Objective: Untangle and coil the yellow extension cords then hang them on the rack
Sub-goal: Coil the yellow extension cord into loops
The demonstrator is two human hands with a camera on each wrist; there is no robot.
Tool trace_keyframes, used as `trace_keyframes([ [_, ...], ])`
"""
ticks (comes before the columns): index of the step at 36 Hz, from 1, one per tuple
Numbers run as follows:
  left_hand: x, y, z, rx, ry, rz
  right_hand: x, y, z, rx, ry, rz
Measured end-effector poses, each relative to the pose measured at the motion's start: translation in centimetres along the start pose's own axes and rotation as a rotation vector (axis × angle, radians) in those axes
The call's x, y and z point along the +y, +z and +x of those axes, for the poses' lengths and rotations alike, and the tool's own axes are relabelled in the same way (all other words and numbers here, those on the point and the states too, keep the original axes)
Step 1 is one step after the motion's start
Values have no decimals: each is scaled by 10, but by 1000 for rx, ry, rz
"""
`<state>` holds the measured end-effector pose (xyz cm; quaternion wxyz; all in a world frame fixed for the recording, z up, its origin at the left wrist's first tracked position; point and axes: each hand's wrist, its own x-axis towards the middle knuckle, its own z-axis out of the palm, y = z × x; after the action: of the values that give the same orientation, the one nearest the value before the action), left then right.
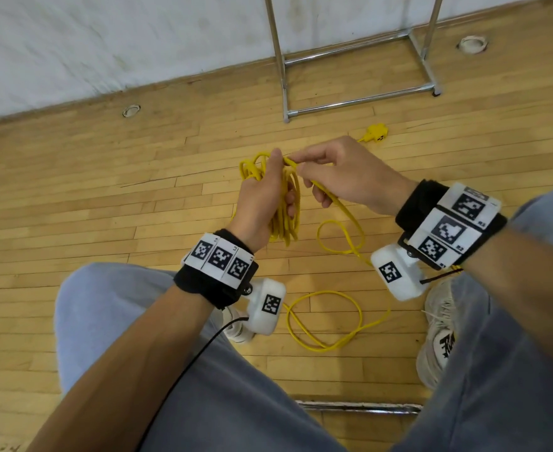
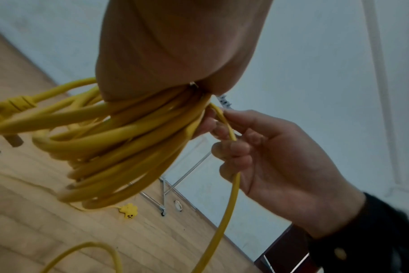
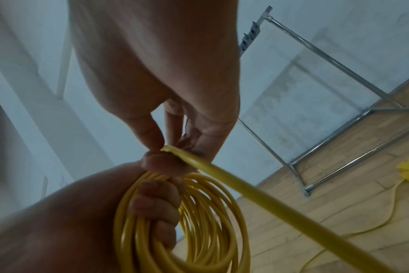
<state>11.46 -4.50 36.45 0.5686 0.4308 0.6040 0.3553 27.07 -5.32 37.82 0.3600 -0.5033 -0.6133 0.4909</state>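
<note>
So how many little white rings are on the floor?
2: one white ring near the wall on the left, the other ring right of the rack. More may be hidden.

Head view looks down, wrist views upward, close, sharing coil (image 1: 284, 203)

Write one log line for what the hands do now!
left hand: grips coil | right hand: pinches loose cord | rack: empty
</note>
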Motion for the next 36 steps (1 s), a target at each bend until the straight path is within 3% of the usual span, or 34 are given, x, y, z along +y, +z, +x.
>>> trace_keyframes([
  [6,0,-1,5,28,6,-58,5,15,-5,-123,-64,-45],
  [18,-5,1,8,-81,-153,-239,13,34,-14,212,-171,-219],
  [24,-5,-3,19,-91,-247,-377,14,34,-14,72,-223,-362],
  [30,2,-10,28,54,-203,-517,14,47,-22,39,-137,-108],
  [36,21,-25,38,18,-200,-768,24,43,-29,-68,-17,67],
])
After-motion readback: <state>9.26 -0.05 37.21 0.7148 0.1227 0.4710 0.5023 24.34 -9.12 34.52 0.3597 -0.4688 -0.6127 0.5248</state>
